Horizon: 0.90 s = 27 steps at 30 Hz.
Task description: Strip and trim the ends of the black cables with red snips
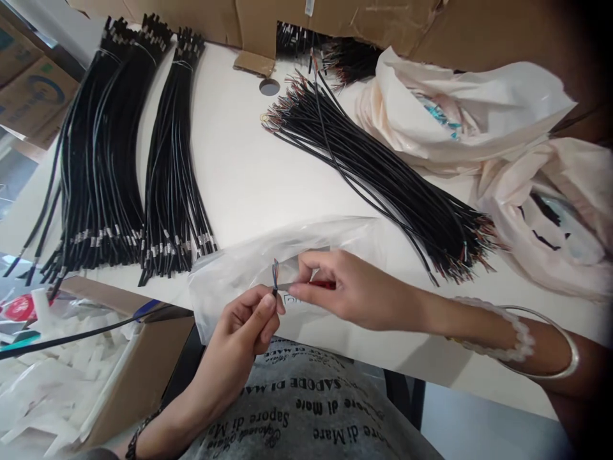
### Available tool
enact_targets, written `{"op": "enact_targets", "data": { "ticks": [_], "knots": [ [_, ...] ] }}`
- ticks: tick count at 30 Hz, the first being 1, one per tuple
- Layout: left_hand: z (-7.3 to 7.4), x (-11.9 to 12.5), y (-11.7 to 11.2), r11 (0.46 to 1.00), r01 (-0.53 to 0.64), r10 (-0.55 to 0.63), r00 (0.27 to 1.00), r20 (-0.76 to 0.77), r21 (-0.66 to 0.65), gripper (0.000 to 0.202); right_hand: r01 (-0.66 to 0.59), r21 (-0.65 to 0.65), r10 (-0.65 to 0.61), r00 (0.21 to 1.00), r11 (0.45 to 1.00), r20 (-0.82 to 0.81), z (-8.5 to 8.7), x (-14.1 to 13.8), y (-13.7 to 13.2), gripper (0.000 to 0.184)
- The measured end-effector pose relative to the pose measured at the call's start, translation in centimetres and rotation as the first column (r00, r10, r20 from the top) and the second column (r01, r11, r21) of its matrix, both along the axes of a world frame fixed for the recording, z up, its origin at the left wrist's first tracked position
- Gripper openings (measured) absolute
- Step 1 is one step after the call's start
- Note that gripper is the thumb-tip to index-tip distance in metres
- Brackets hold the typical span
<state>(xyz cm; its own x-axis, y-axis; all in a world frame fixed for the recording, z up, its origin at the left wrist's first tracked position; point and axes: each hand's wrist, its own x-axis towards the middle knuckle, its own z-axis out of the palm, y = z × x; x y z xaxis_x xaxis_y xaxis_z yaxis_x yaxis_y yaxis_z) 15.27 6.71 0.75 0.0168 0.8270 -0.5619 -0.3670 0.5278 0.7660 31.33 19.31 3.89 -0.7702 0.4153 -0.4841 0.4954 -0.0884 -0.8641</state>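
Here, white table (249, 172) bears cable bundles (100, 160).

Left hand (249, 322) pinches black cable (71, 337) end, coloured wires (275, 271) fanned upward. Right hand (345, 291), at 3 o'clock, holds small blade-like tool (287, 285) against them. Cable bundles (378, 172) at 12 on white table (239, 166).

a cable assembly workshop: bundled black cables (100, 160), cardboard boxes (335, 19).

A thin black cable (71, 337) ran in from the left over a cardboard box, its end pinched upright. Fine coloured wires (274, 271) stood splayed from its stripped tip. A small red-handled tool (306, 285) lay level, touching that tip.
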Motion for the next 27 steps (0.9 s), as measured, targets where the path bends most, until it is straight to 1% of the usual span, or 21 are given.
{"op": "enact_targets", "data": {
  "ticks": [1, 2, 3, 4, 5, 6, 7, 9, 10, 11, 12, 14, 15, 17, 21, 24, 25, 27],
  "knots": [
    [0.0, -0.1, -0.1, 1.0, 0.001, 0.0, 1.0, -0.02, 0.017, 0.032, -0.019, 0.157, 0.012, 0.999, 0.987, 0.041, 0.1, 0.0, -0.2, 0.024],
    [-0.1, -0.2, -0.3, 0.999, 0.004, -0.002, 0.999, -0.045, 0.04, 0.031, -0.037, 0.321, 0.008, 0.996, 0.946, 0.093, 0.1, 0.0, -0.4, 0.022],
    [0.0, -0.3, -0.5, 0.997, 0.011, -0.006, 0.997, -0.072, 0.073, 0.03, -0.053, 0.459, -0.012, 0.99, 0.887, 0.138, 0.2, 0.0, -0.6, 0.021],
    [0.0, -0.4, -0.7, 0.993, 0.023, -0.011, 0.995, -0.103, 0.114, 0.029, -0.063, 0.549, -0.034, 0.986, 0.833, 0.164, 0.2, 0.2, -0.7, 0.019],
    [0.1, -0.6, -0.8, 0.986, 0.039, -0.016, 0.99, -0.137, 0.161, 0.028, -0.06, 0.584, -0.046, 0.985, 0.809, 0.165, 0.2, 0.3, -0.8, 0.02],
    [0.2, -0.7, -1.0, 0.976, 0.055, -0.018, 0.985, -0.173, 0.211, 0.027, -0.043, 0.564, -0.047, 0.989, 0.825, 0.143, 0.3, 0.5, -0.8, 0.021],
    [0.3, -0.8, -1.0, 0.962, 0.073, -0.016, 0.977, -0.212, 0.264, 0.025, -0.021, 0.493, -0.034, 0.994, 0.87, 0.102, 0.4, 0.6, -0.7, 0.023],
    [0.5, -1.0, -1.1, 0.925, 0.121, -0.009, 0.955, -0.295, 0.361, 0.023, 0.012, 0.281, -0.015, 1.0, 0.96, 0.009, 0.9, 0.9, -0.5, 0.026],
    [0.7, -1.1, -1.0, 0.901, 0.155, -0.011, 0.942, -0.336, 0.405, 0.023, 0.012, 0.171, -0.008, 1.0, 0.985, -0.026, 1.2, 1.1, -0.3, 0.027],
    [0.8, -1.2, -1.0, 0.872, 0.192, -0.009, 0.926, -0.378, 0.45, 0.023, -0.002, 0.068, 0.006, 0.998, 0.998, -0.056, 1.5, 1.1, -0.2, 0.028],
    [0.9, -1.3, -1.0, 0.841, 0.227, -0.002, 0.909, -0.416, 0.492, 0.023, -0.032, -0.024, 0.03, 0.996, 0.999, -0.086, 1.8, 1.2, 0.0, 0.028],
    [1.0, -1.5, -1.0, 0.779, 0.291, 0.019, 0.874, -0.485, 0.556, 0.023, -0.103, -0.167, 0.079, 0.987, 0.981, -0.143, 2.4, 1.3, 0.2, 0.026],
    [1.1, -1.6, -1.0, 0.752, 0.318, 0.03, 0.858, -0.512, 0.578, 0.022, -0.127, -0.21, 0.094, 0.983, 0.97, -0.161, 2.7, 1.3, 0.3, 0.025],
    [1.2, -1.9, -1.1, 0.717, 0.368, 0.035, 0.83, -0.557, 0.592, 0.021, -0.147, -0.224, 0.109, 0.979, 0.964, -0.174, 3.0, 1.2, 0.4, 0.022],
    [1.1, -2.2, -1.3, 0.67, 0.444, 0.02, 0.791, -0.612, 0.595, 0.022, -0.166, -0.11, 0.145, 0.974, 0.98, -0.174, 3.2, 1.1, 0.6, 0.019],
    [1.1, -2.2, -1.2, 0.631, 0.448, 0.043, 0.795, -0.605, 0.634, 0.021, -0.154, -0.028, 0.148, 0.977, 0.988, -0.152, 3.2, 1.2, 0.6, 0.019],
    [1.1, -2.1, -1.1, 0.622, 0.449, 0.051, 0.795, -0.605, 0.642, 0.021, -0.137, -0.025, 0.132, 0.981, 0.99, -0.143, 3.2, 1.2, 0.6, 0.019],
    [1.3, -2.0, -1.0, 0.62, 0.447, 0.067, 0.788, -0.611, 0.645, 0.021, -0.115, -0.111, 0.099, 0.984, 0.987, -0.145, 3.2, 1.4, 0.7, 0.019]
  ]
}}
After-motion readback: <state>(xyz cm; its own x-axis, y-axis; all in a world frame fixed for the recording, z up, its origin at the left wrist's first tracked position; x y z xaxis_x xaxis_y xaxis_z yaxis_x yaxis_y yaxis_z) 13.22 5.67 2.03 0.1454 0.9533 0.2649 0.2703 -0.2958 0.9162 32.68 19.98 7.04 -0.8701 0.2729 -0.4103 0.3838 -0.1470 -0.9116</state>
